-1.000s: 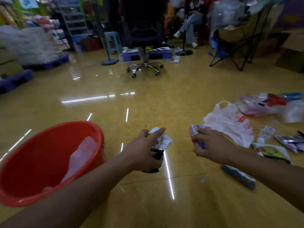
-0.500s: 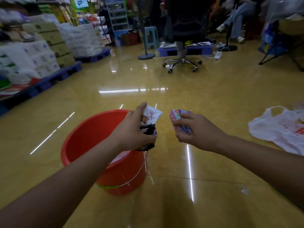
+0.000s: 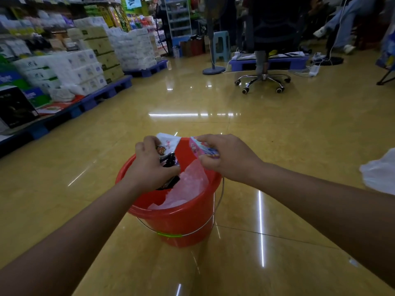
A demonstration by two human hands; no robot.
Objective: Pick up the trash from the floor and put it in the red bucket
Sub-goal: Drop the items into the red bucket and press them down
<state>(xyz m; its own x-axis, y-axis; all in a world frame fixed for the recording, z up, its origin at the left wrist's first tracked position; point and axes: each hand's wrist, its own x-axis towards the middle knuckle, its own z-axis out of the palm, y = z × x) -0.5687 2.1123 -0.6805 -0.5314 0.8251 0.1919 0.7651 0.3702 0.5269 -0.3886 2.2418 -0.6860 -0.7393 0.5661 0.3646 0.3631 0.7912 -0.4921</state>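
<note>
The red bucket (image 3: 181, 223) stands on the yellow floor in the lower middle, with a pale pink plastic bag (image 3: 188, 189) lying inside it. Directly over the bucket's opening, my left hand (image 3: 149, 167) is closed on a white and black snack wrapper (image 3: 168, 148). Over the bucket's right rim, my right hand (image 3: 226, 159) grips a small pink carton (image 3: 201, 147). Both pieces of trash are still in my fingers.
A white plastic bag (image 3: 380, 171) lies on the floor at the right edge. Blue pallets (image 3: 102, 92) stacked with paper goods line the left. An office chair (image 3: 263, 77), a fan stand (image 3: 213, 69) and a low blue platform (image 3: 269, 60) stand beyond.
My view has swung left, bringing the bucket to the centre. Both hands moved from beside the bucket to above its opening, still holding the wrapper and carton. The floor trash left view.
</note>
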